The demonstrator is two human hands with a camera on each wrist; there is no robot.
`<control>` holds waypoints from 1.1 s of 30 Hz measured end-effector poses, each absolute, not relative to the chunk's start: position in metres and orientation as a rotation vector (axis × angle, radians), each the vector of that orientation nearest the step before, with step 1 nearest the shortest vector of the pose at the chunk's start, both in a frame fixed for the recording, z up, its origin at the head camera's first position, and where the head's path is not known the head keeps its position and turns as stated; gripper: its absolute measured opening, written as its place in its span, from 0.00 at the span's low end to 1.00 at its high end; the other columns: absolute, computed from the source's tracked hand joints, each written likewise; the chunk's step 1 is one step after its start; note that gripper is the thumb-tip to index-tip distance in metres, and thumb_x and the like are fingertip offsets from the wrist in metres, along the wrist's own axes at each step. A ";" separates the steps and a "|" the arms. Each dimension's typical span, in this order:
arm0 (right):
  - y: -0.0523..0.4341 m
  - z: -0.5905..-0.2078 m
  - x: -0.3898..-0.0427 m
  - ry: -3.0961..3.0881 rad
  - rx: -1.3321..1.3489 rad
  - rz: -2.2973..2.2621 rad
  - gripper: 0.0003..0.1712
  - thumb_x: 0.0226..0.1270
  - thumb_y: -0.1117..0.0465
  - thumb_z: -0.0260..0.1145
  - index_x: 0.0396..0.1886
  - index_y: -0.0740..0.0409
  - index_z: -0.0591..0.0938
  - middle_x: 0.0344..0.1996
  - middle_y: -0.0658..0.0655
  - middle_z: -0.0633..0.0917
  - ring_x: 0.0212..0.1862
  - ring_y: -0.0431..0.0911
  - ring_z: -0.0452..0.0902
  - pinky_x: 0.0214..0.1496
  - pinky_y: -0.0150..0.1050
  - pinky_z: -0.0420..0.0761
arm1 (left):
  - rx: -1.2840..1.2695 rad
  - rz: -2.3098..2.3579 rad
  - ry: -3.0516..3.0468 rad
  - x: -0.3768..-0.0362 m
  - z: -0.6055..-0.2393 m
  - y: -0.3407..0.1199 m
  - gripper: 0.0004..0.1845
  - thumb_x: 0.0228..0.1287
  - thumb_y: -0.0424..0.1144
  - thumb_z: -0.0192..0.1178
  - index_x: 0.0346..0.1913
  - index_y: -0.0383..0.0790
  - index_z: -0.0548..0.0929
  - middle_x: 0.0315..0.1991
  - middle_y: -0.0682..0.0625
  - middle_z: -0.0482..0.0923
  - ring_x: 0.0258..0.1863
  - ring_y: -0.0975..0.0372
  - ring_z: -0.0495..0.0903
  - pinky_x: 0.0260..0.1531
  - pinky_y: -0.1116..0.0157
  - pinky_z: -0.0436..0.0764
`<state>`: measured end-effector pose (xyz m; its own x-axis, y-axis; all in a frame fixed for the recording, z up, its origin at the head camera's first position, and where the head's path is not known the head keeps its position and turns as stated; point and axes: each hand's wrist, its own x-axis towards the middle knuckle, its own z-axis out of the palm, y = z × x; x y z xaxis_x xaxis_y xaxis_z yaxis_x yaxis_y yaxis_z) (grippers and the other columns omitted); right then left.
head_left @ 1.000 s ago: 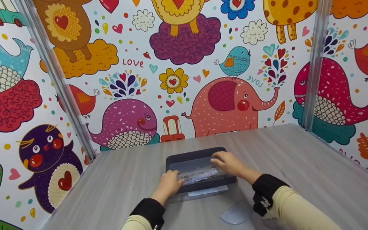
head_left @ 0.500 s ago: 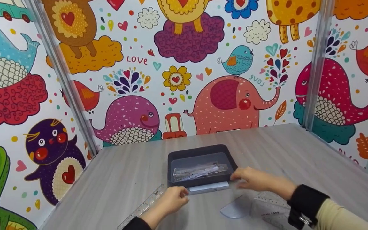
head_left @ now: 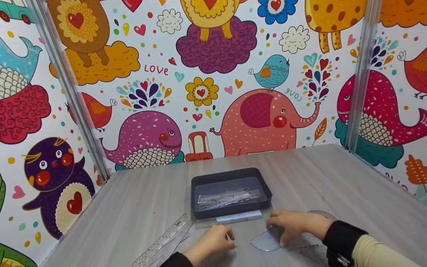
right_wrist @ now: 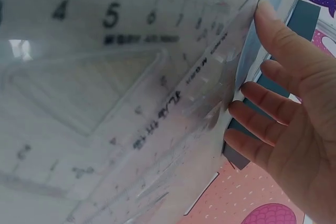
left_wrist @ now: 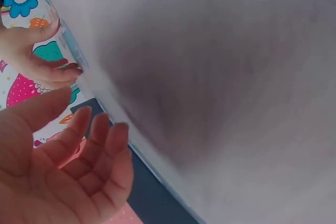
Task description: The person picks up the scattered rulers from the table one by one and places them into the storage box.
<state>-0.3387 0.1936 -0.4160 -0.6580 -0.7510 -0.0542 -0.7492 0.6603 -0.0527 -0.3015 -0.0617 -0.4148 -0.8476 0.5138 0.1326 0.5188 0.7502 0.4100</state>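
A person's right hand (head_left: 295, 225) rests on a clear protractor (head_left: 269, 241) lying flat on the grey wood-grain counter (head_left: 347, 185), fingers spread over its curved edge; the right wrist view shows the fingertips (right_wrist: 273, 124) at the rim of a clear plastic set square (right_wrist: 131, 93) printed with numbers, so the grip touches the plastic without closing round it. The left hand (head_left: 213, 241) sits just beside it on the counter, fingers loosely curled and holding nothing, its palm open in the left wrist view. A clear straight ruler (head_left: 165, 241) lies at an angle to the left of that hand. Behind both hands stands a dark grey tray (head_left: 263, 183), holding a clear wrapped packet (head_left: 228, 197); a pale flat card (head_left: 238, 217) lies against the tray's near wall. Bright cartoon-animal panels (head_left: 261, 122) wall in the counter on three sides.
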 end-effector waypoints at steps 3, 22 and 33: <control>0.188 -0.416 -0.341 2.807 -1.319 -0.023 0.29 0.32 0.52 0.70 0.39 0.55 0.75 0.31 0.48 0.71 0.33 0.37 0.67 0.36 0.29 0.68 | -0.852 -0.712 -2.949 -0.303 -0.415 -0.062 0.07 0.38 0.38 0.61 0.23 0.39 0.77 0.18 0.54 0.73 0.18 0.68 0.69 0.19 0.72 0.68; 0.113 -0.424 -0.347 2.776 -1.495 -0.056 0.26 0.32 0.47 0.69 0.36 0.50 0.76 0.24 0.43 0.67 0.25 0.34 0.60 0.25 0.23 0.61 | -0.674 -0.568 -2.969 -0.304 -0.424 -0.062 0.19 0.33 0.45 0.65 0.31 0.40 0.75 0.27 0.50 0.69 0.30 0.58 0.69 0.29 0.63 0.68; 0.083 -0.424 -0.351 2.751 -1.486 -0.063 0.24 0.30 0.46 0.70 0.27 0.54 0.75 0.22 0.44 0.68 0.24 0.35 0.62 0.25 0.24 0.61 | -0.612 -0.408 -3.054 -0.305 -0.416 -0.067 0.19 0.22 0.45 0.69 0.19 0.39 0.73 0.17 0.52 0.68 0.22 0.58 0.68 0.24 0.64 0.67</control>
